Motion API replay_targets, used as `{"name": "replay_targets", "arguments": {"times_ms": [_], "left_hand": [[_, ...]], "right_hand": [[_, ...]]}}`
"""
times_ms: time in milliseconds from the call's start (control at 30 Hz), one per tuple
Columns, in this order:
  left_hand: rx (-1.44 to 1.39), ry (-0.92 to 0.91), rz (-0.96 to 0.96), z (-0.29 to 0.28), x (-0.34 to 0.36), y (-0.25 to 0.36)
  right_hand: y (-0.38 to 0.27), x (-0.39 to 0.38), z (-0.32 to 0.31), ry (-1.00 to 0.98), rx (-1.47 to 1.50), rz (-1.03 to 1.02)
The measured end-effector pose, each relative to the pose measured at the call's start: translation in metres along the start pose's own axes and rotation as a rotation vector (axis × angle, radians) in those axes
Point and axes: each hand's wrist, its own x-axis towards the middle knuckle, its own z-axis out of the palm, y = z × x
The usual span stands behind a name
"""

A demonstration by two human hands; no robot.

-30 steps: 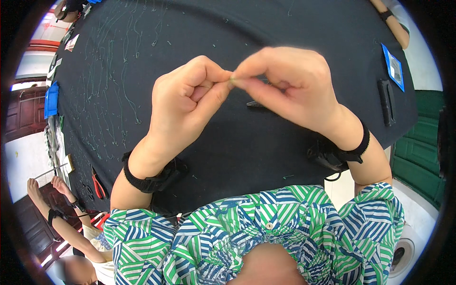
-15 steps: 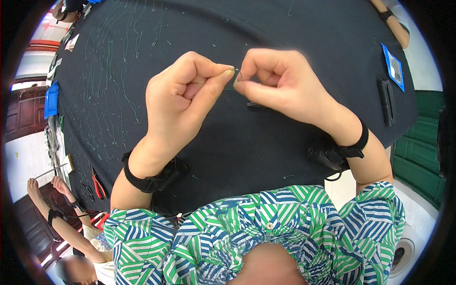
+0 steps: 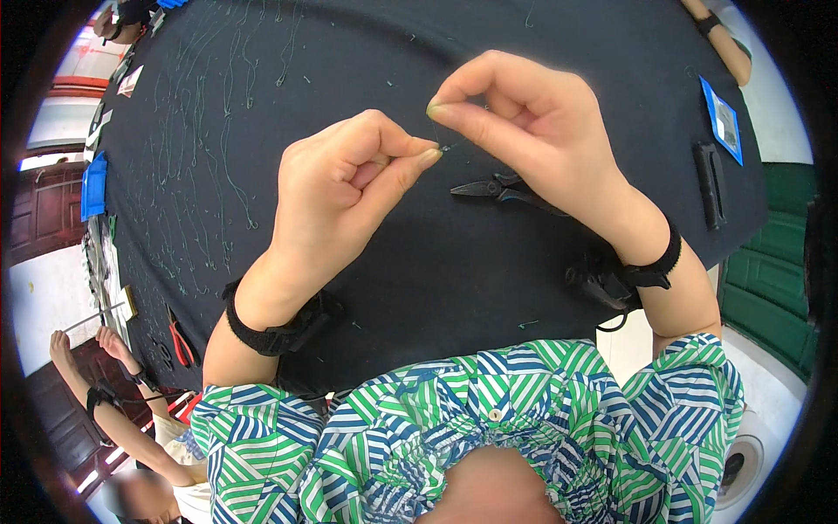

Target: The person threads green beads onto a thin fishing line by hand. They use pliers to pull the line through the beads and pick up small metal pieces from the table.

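Note:
My left hand is closed in a pinch on a tiny shiny piece that pokes out past the thumb and forefinger; it is too small to name. Above and to the right of it, my right hand pinches a thin thread, which seems to run down toward the left fingertips. Under the right hand, a pair of pliers with dark jaws lies on the black cloth, its handles partly hidden by that hand. Both wrists wear black straps.
Many thin green threads with small loops lie across the cloth at the left. Red-handled pliers and black scissors rest at the left edge. A blue packet and a black case lie at the right. Another person's hands are at lower left.
My right hand has moved up and away from the left fingertips, drawing out the thread. My left hand has shifted slightly down and right. More of the dark pliers shows.

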Motion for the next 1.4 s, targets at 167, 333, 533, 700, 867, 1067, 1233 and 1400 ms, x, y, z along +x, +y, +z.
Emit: {"name": "replay_targets", "arguments": {"times_ms": [167, 333, 533, 700, 867, 1067, 1233, 1400], "left_hand": [[0.024, 0.026, 0.047, 0.001, -0.001, -0.001], [-0.095, 0.088, -0.035, 0.002, -0.002, -0.003], [-0.198, 0.142, -0.032, 0.001, -0.003, -0.009], [-0.255, 0.145, -0.023, 0.002, -0.002, -0.008], [-0.014, -0.010, 0.039, -0.002, -0.001, -0.004], [0.036, -0.038, 0.097, -0.001, 0.000, -0.003], [0.118, -0.008, 0.152, -0.001, 0.002, 0.001], [0.103, 0.052, 0.120, 0.000, 0.000, -0.002]], "right_hand": [[0.012, 0.001, 0.004, -0.044, 0.188, 0.184], [0.006, -0.002, 0.002, -0.155, 0.249, 0.302], [-0.003, -0.004, 0.005, -0.234, 0.024, 0.112], [-0.004, -0.005, 0.007, -0.133, -0.231, -0.225], [-0.005, -0.002, 0.007, 0.040, -0.288, -0.341], [-0.005, -0.002, 0.002, 0.050, -0.103, -0.080], [0.009, -0.001, 0.005, -0.006, 0.054, 0.125], [0.016, -0.002, 0.008, -0.142, 0.270, 0.266]]}}
